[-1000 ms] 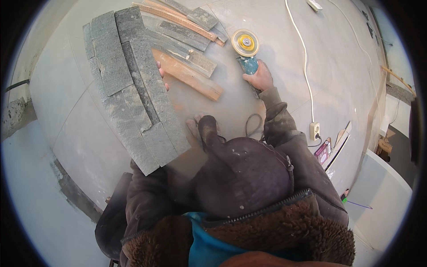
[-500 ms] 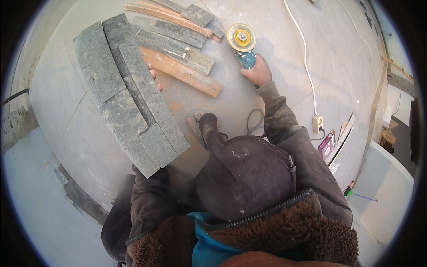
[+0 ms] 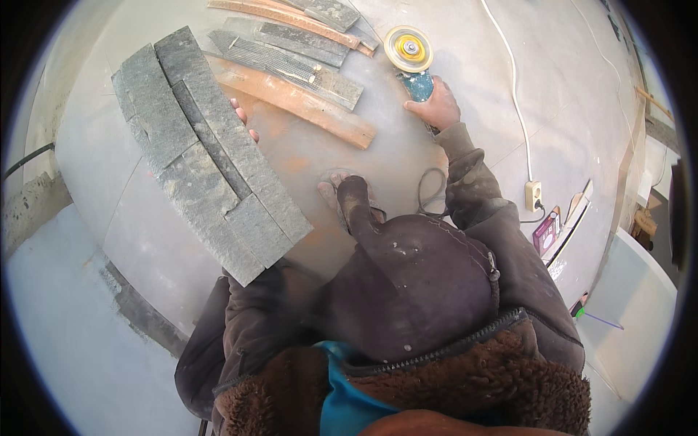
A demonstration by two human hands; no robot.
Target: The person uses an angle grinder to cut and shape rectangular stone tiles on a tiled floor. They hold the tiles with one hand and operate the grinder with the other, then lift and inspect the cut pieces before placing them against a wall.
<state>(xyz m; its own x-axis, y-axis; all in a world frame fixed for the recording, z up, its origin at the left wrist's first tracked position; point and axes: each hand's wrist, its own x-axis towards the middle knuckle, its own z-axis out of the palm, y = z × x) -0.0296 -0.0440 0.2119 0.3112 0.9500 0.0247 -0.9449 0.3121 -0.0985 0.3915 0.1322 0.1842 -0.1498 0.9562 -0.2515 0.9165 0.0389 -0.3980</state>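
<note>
A long grey stone cladding panel (image 3: 207, 156), built of staggered rough strips, is held up tilted at the left. Only the fingertips of my left hand (image 3: 242, 118) show, curled round its right edge; the palm is hidden behind the panel. My right hand (image 3: 439, 107) is wrapped round the body of a teal angle grinder (image 3: 416, 85) at the upper middle. Its yellow-centred cutting disc (image 3: 408, 50) faces up, apart from the panel. Whether the disc spins I cannot tell.
Stone strips (image 3: 302, 45) and an orange-brown plank (image 3: 305, 107) lie on the floor ahead. A white cord (image 3: 513, 80) runs to a socket block (image 3: 534, 195) at right, beside a purple box (image 3: 547, 232). A dark cable (image 3: 429, 190) loops near my foot (image 3: 331, 190).
Most of the scene has shifted slightly right and up in the picture. The stone panel has moved slightly left against the floor pieces. Both hands keep their hold.
</note>
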